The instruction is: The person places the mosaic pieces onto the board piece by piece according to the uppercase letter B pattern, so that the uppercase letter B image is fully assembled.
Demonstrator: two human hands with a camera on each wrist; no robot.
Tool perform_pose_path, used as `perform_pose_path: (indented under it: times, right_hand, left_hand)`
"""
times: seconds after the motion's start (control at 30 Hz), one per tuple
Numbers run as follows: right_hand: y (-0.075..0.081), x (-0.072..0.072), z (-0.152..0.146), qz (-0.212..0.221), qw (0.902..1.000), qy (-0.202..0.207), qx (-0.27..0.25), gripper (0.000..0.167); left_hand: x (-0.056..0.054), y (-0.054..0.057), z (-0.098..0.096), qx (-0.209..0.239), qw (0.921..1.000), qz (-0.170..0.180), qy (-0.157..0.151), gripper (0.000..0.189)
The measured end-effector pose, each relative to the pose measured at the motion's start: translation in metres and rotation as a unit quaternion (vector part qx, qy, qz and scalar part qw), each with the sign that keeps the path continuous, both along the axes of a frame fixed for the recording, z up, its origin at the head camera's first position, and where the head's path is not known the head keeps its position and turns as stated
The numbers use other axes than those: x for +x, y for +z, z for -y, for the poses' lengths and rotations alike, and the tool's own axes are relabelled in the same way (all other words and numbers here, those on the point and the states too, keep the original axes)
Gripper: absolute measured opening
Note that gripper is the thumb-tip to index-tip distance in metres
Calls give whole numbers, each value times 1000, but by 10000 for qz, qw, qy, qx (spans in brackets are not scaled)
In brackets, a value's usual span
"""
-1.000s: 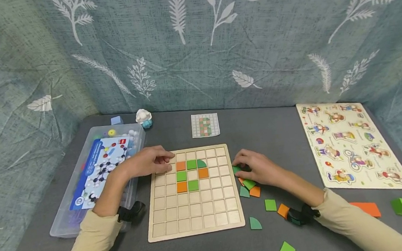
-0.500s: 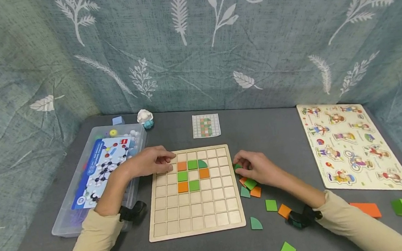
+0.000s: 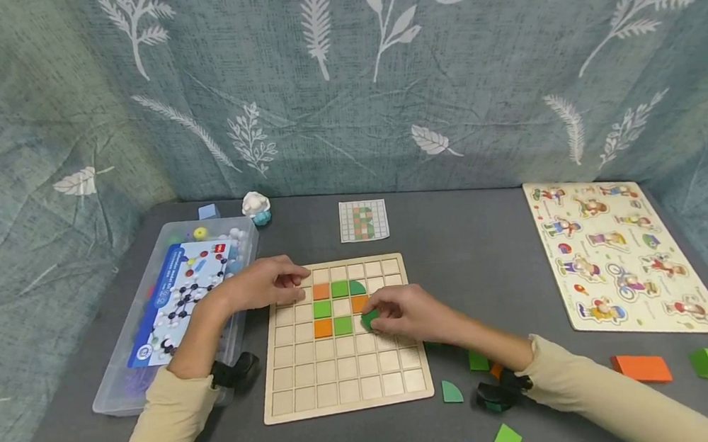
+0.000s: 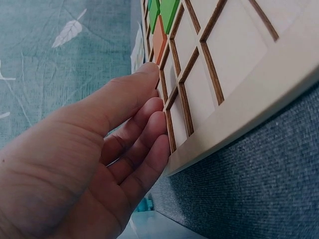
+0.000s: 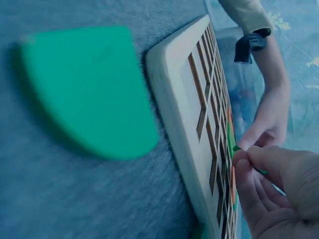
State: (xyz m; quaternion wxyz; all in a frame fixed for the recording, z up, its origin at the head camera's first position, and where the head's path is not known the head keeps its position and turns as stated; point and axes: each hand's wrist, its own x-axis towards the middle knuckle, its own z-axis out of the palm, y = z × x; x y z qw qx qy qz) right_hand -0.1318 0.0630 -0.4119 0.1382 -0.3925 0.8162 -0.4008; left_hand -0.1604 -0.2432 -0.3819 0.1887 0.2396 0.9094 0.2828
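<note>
A square wooden grid board [image 3: 346, 372] lies in front of me with orange and green square tiles [image 3: 321, 309] and a dark green quarter-circle tile [image 3: 357, 287] in its upper cells. My right hand [image 3: 414, 313] pinches another dark green quarter-circle tile [image 3: 369, 320] over the cell below the right orange tile [image 3: 358, 304]. Fingers hide part of it, and whether it touches the board I cannot tell. At the board's upper left corner rests my left hand [image 3: 263, 284], its fingers loosely bent; in the left wrist view thumb and fingertips touch the board near its edge.
Loose tiles lie right of the board, including a quarter circle [image 3: 451, 391] and a green square [image 3: 508, 440]; my right forearm covers others. A plastic box [image 3: 111, 394] stands left, a pattern card [image 3: 363, 221] behind, a picture puzzle [image 3: 626, 259] and blocks [image 3: 642, 368] right.
My right hand has lifted the dark green quarter-circle tile from beside the board and carried it left over the grid. The left hand has stayed put.
</note>
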Motion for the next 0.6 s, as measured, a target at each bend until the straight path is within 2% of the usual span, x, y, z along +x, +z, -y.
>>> perform_pose_path:
  times: [0.23,0.37,0.6]
  right_hand:
    - [2,-1,17,-808,9951,255,501,20]
    - [3,-2,18,-1254,9901,284,572,19]
    - [3,-2,20,-1558,9850,342,660,20]
  left_hand:
    - [1,-2,0,-36,10000,-38,-28,40]
    - [-1,-1,0,-51,10000,-62,-24,40]
    - [-2,0,1,-57,10000,-46,-47,40]
